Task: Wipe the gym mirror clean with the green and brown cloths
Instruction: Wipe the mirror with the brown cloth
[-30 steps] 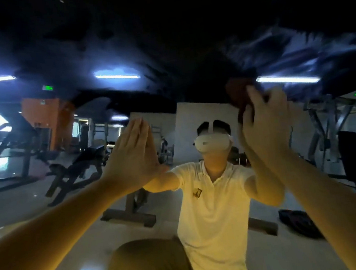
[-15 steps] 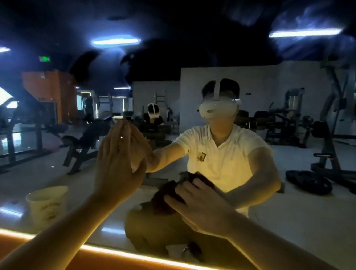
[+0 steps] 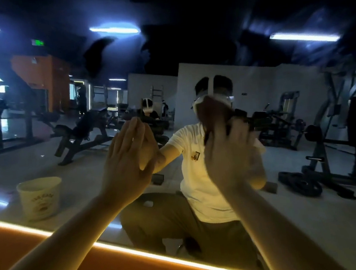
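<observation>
Right hand (image 3: 228, 158): it has come up from waist height of my reflection half a second ago to chest-and-face height, carrying the brown cloth (image 3: 213, 113) with it. The cloth lies against the mirror (image 3: 43, 162) and sticks out above my fingertips, over the reflected headset. The hand is smeared by motion. The fingers are on the cloth, but I cannot tell whether they lie flat on it or curl round it.

Left hand (image 3: 129, 159): unchanged in place. Palm flat on the glass, fingers straight and pressed together, thumb a little apart. It holds nothing and serves as a brace.

Green cloth: not in view.

Bucket (image 3: 39, 197): seen only as a reflection, low on the left, above the lit strip (image 3: 164, 260) along the mirror's bottom edge.

Assessment: the hand was high one second ago, low half a second ago, and is high again now. That reads as up-and-down wiping strokes over one central band of glass. Work is under way, and coverage to either side cannot be confirmed. The braced left palm is likely to leave a mark there that will want wiping.
</observation>
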